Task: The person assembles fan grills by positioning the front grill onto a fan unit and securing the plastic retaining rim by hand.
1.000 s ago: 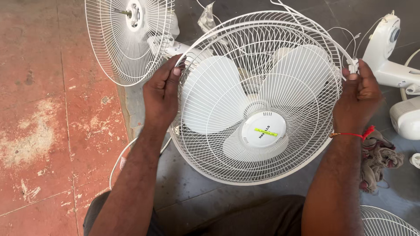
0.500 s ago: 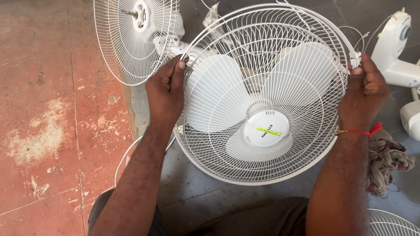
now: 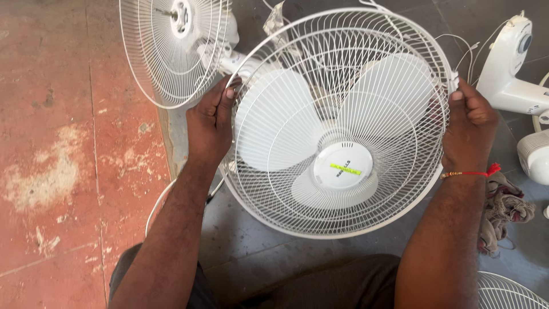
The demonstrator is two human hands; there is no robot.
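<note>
A white fan with a round wire front guard (image 3: 320, 212) and three white blades (image 3: 280, 123) lies face up in front of me, a round hub cap (image 3: 343, 166) at its centre. My left hand (image 3: 210, 123) grips the guard's left rim, thumb hooked over the wire. My right hand (image 3: 470, 123), with a red thread at the wrist, grips the right rim beside a small white clip. Both hands press on opposite sides of the guard.
A second white wire guard (image 3: 171, 48) on a motor stands at the back left. A white fan base (image 3: 512, 63) and another white part (image 3: 534, 154) sit at the right, with a crumpled rag (image 3: 503, 212) below. Part of another guard (image 3: 509, 292) shows bottom right. Red floor lies to the left.
The fan and both hands sit slightly higher and more to the right in view; my grip on both rims is unchanged.
</note>
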